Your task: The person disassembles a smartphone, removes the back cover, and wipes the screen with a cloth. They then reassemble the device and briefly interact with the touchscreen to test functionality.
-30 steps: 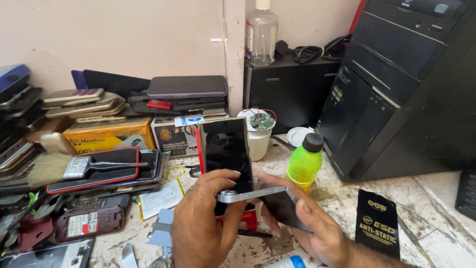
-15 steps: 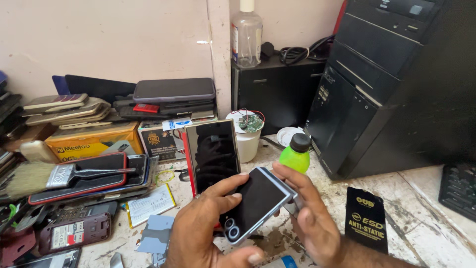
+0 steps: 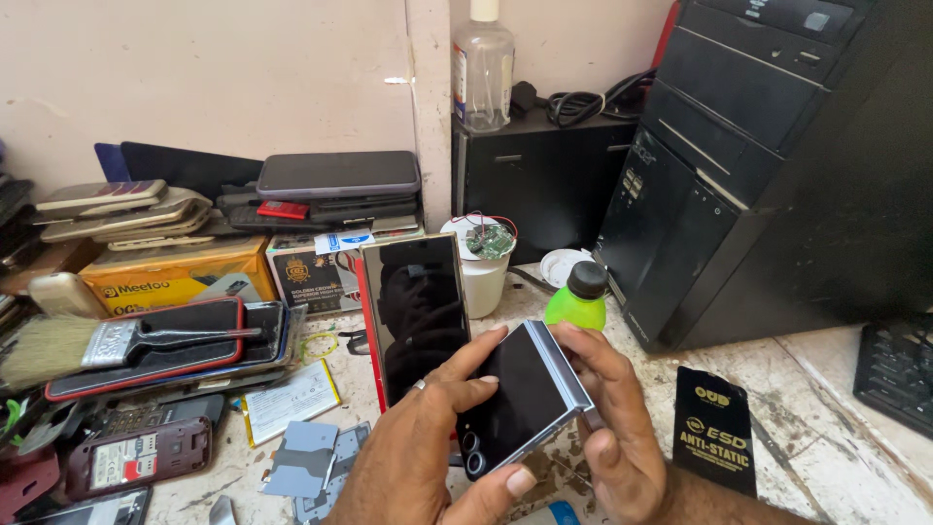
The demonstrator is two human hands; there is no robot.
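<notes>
While you look down at the cluttered surface (image 3: 836, 457), biggest item is the black computer tower (image 3: 777, 165), right side of frame, standing upright. Small black box (image 3: 535, 175) sits upper centre against the wall, clear bottle (image 3: 483, 63) on top, black cables (image 3: 583, 102) beside it. Stack of old phones (image 3: 330, 190) upper left, on boxes; yellow box (image 3: 175, 272) further left. Red-edged phones (image 3: 155, 345) at left with a flat brush (image 3: 117, 340) lying across them.

Centre: tall dark phone (image 3: 416, 311) leaning upright, screen facing you. White cup (image 3: 483, 272) behind it with a small circuit board on top. Green bottle (image 3: 577, 301) with black cap just right of it. Black anti-static pouch (image 3: 716, 437) lower right.

Your left hand (image 3: 418, 457) and right hand (image 3: 622, 428) both grip the folded flip phone (image 3: 520, 399), lower centre, tilted, camera lenses toward lower left. Left fingers curl over its top edge, thumb under the bottom corner. Right fingers close on its right edge at the hinge side.
</notes>
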